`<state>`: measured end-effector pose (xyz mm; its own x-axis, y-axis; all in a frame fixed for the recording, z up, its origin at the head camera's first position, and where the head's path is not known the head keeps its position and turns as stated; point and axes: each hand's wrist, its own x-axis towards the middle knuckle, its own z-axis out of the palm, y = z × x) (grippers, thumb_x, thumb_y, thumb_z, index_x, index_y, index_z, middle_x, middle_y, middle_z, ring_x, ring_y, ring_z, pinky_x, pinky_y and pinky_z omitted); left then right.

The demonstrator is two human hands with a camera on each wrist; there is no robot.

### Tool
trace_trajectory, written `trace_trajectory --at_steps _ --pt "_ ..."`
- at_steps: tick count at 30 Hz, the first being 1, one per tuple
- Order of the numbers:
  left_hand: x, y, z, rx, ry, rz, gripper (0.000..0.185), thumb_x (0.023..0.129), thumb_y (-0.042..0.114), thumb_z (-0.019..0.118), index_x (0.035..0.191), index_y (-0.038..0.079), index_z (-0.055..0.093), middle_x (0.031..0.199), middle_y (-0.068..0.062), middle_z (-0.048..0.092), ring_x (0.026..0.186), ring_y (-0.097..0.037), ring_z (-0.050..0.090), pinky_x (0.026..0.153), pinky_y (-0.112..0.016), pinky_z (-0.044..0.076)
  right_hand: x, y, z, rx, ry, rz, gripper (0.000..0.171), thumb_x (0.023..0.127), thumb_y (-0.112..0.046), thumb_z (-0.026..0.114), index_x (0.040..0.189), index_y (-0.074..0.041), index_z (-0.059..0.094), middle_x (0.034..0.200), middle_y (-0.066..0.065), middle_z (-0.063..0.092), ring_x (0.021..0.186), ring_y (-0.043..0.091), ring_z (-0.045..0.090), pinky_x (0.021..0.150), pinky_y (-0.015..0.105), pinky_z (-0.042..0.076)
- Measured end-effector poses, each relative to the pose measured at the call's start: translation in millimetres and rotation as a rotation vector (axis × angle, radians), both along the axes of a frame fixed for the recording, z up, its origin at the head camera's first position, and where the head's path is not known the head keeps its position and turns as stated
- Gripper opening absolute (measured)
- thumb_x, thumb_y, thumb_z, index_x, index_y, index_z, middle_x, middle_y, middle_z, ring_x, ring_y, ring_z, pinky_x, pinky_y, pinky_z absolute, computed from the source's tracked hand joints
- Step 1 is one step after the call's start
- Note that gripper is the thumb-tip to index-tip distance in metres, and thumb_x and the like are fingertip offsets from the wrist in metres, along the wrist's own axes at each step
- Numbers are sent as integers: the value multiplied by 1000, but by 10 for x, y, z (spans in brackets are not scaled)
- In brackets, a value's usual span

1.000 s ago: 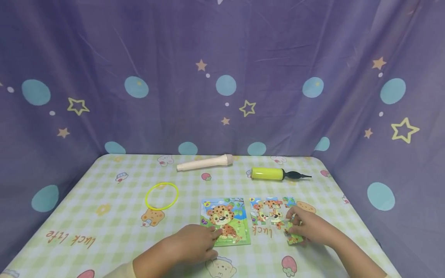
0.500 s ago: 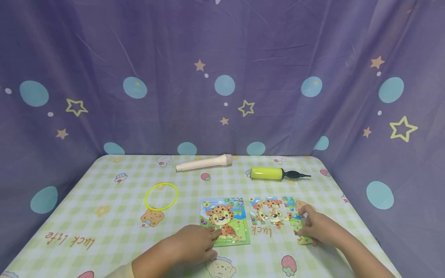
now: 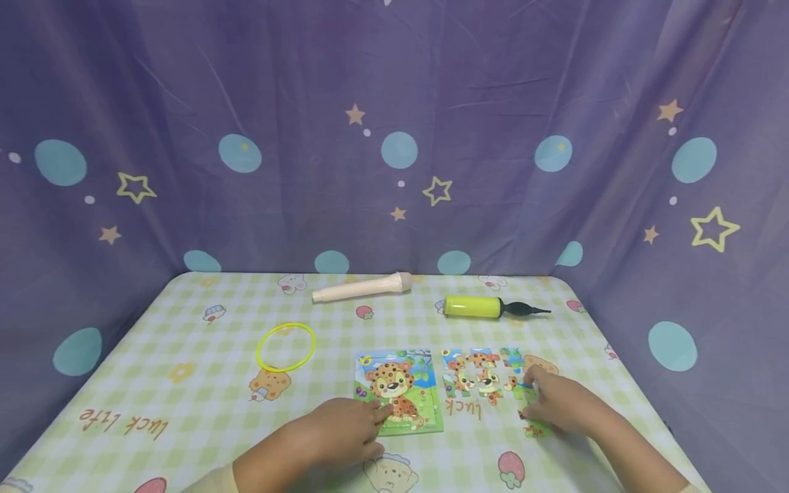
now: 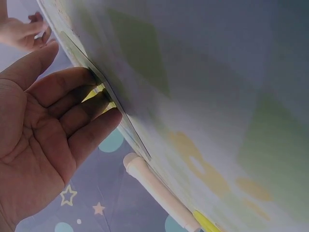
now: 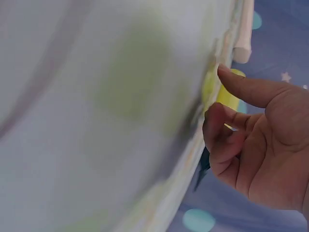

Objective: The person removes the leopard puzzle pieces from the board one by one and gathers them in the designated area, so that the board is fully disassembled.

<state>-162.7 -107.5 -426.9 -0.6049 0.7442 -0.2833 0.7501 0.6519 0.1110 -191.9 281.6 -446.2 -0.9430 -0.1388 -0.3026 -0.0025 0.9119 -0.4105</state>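
A finished leopard picture board (image 3: pixel 399 390) lies near the table's front edge. My left hand (image 3: pixel 345 431) rests flat on its lower left corner, and the left wrist view shows straight fingers (image 4: pixel 77 113) pressed against the board's edge. Right of the board lies a part-assembled leopard puzzle (image 3: pixel 483 378) made of loose pieces. My right hand (image 3: pixel 551 404) lies over the puzzle's right side, with a green piece (image 3: pixel 536 431) showing just under it. In the right wrist view the index finger (image 5: pixel 241 87) points straight at the pieces on the cloth while the other fingers are curled.
A beige stick (image 3: pixel 362 288) and a yellow hand pump (image 3: pixel 481 307) with a black nozzle lie at the back of the checked tablecloth (image 3: pixel 185 411). A thin yellow ring (image 3: pixel 286 347) lies to the left. Purple star-printed cloth (image 3: pixel 394 137) walls in the table.
My right hand has slid a little to the right along the puzzle's edge, and the green piece went with it. My left hand has stayed on the board.
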Motion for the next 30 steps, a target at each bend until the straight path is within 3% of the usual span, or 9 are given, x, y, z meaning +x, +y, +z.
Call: trace_trajectory --at_steps 5,12,16,23,25,30 --pt "29 -6 -1 6 -13 37 37 97 48 54 92 19 77 152 6 44 136 -19 48 105 -36 47 -76 -232 154 -71 56 126 39 86 -38 74 114 -15 58 80 -1 54 66 14 50 57 30 42" --pt "83 -59 -1 36 -4 47 52 98 46 54 137 12 58 158 -1 36 136 -20 48 106 -35 45 -184 -712 313 -191 -9 324 39 93 -41 65 119 -12 58 84 -1 62 64 18 59 55 33 47" --pt "105 -78 -18 28 19 55 53 97 47 54 138 14 57 160 -5 31 131 -20 53 98 -34 52 -245 -1029 342 -131 30 405 39 92 -45 65 119 -17 60 89 -8 60 72 11 57 64 32 47" --pt "139 -104 -15 14 25 99 54 95 49 56 140 18 56 161 -7 29 146 -28 32 103 -42 48 -284 -1539 240 -32 81 548 45 88 -48 69 124 -23 61 111 -5 61 94 10 62 79 33 53" --pt "143 -101 -7 2 16 109 54 95 50 55 140 19 56 160 -7 32 146 -26 33 104 -42 47 -273 -1655 202 19 107 583 48 86 -49 70 126 -23 61 116 -5 61 100 11 62 83 34 54" --pt "138 -92 18 -10 -27 123 55 96 51 53 141 20 55 159 -7 33 146 -25 33 106 -42 46 -223 -1844 107 114 142 636 52 83 -50 73 126 -24 63 109 -10 60 90 7 60 78 29 53"
